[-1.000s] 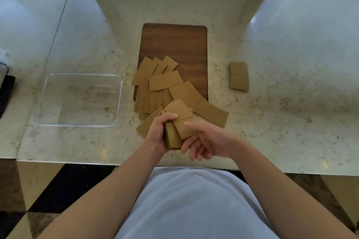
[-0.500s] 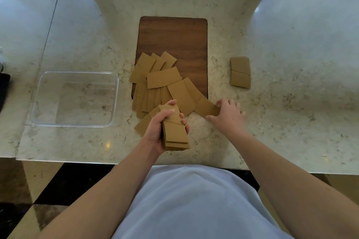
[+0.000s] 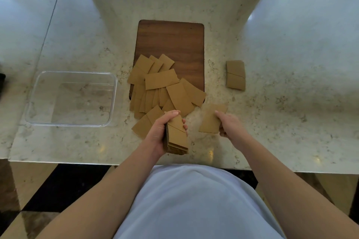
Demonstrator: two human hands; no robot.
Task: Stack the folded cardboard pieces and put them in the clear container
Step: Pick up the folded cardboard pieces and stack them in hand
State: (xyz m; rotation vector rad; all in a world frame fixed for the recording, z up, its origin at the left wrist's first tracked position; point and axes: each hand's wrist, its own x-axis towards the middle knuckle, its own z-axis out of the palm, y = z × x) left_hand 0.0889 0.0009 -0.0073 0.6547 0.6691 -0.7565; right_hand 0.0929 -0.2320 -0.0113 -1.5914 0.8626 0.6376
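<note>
Looking down, we see the pale marble desk (image 3: pixel 272 44) filling most of the view, with a dark wooden board (image 3: pixel 171 44) lying at its middle. To the left of the board sits the clear container (image 3: pixel 113 99), with no cardboard inside it. A loose heap of folded cardboard pieces (image 3: pixel 161 87) spreads over the near end of the board and spills onto the desk in front of it. Well to the right, apart from the heap, a small pair of pieces (image 3: pixel 235 74) lies on the marble. Our left hand (image 3: pixel 158 134) is closed around a gathered stack (image 3: pixel 176 137), thumb across its top end, just in front of the heap. Our right hand (image 3: pixel 230 126) pinches a single piece (image 3: pixel 210 118) by its right edge; the piece seems to be lifted slightly off the desk, though we cannot be sure from this angle.
</note>
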